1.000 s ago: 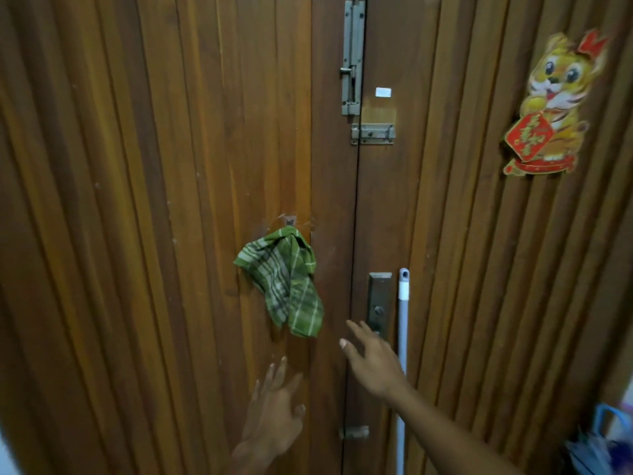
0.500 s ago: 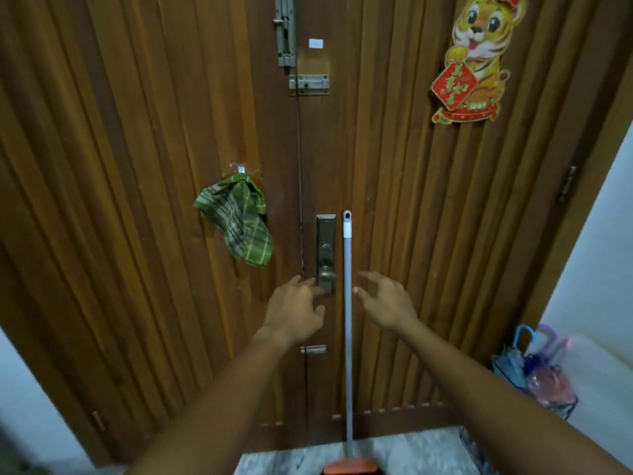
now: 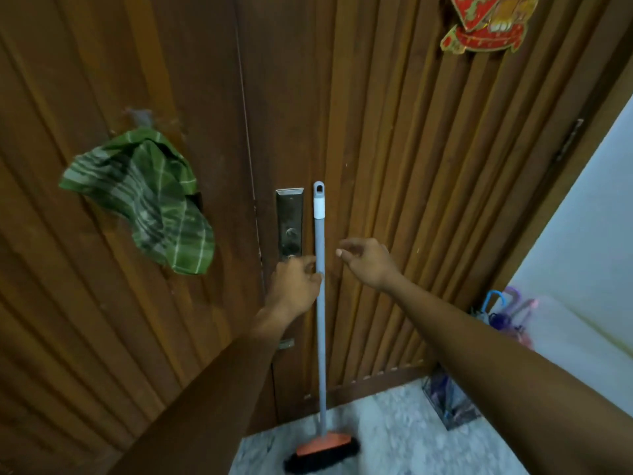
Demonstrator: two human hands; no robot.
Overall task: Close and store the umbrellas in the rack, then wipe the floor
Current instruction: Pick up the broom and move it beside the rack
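A broom with a grey handle (image 3: 320, 341) and an orange and black head (image 3: 323, 451) leans upright against the wooden door (image 3: 394, 166). My left hand (image 3: 294, 286) is at the handle's left side, fingers and thumb curled onto it. My right hand (image 3: 368, 262) hovers just right of the handle, fingers loosely spread, holding nothing. Folded umbrellas with blue, purple and pink curved handles (image 3: 503, 305) stand in a wire rack (image 3: 448, 404) at the lower right corner. A green checked cloth (image 3: 144, 197) hangs from a hook on the door's left leaf.
A metal lock plate (image 3: 289, 221) sits just left of the broom handle. A red and gold tiger decoration (image 3: 486, 25) is stuck high on the right. A white wall (image 3: 582, 217) borders the right side. Speckled grey floor (image 3: 394, 440) lies below the door.
The view has tilted down and closed in. My left hand moved right from the lock plate onto the broom handle. My right hand stays beside the handle.
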